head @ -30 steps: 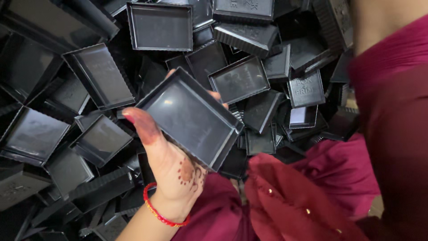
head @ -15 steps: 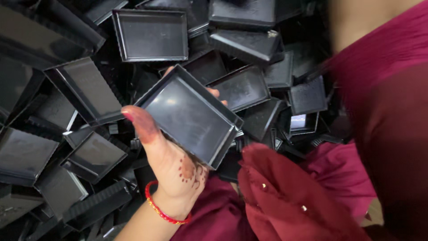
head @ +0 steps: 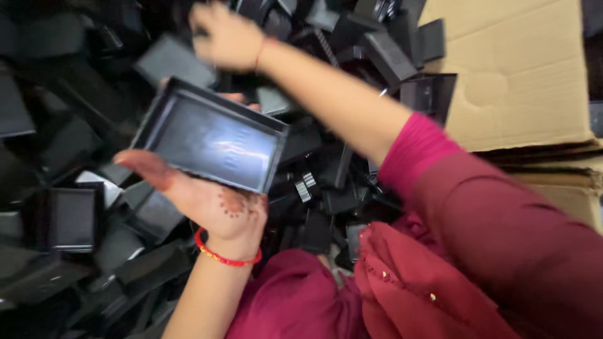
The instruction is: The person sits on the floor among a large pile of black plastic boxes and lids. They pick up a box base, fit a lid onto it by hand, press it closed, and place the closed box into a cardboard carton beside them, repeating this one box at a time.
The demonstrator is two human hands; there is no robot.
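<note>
My left hand (head: 210, 202) holds a shallow black rectangular plastic tray (head: 213, 135) from below, open side up, with the thumb along its near edge. A red thread band (head: 226, 254) circles that wrist. My right hand (head: 225, 36) is stretched far out to the upper left, over a heap of similar black trays (head: 69, 220). It is blurred by motion, with its fingers down near a grey-black tray (head: 171, 59); whether it grips that tray cannot be told.
Black trays and lids lie piled in disorder across the left and top. A brown cardboard box (head: 515, 69) stands at the upper right. Maroon cloth (head: 408, 295) and my pink sleeve (head: 418, 150) fill the lower right.
My right arm has swung into view and reached across to the far left of the pile. The view has shifted, bringing in the cardboard box. My left hand still holds the tray.
</note>
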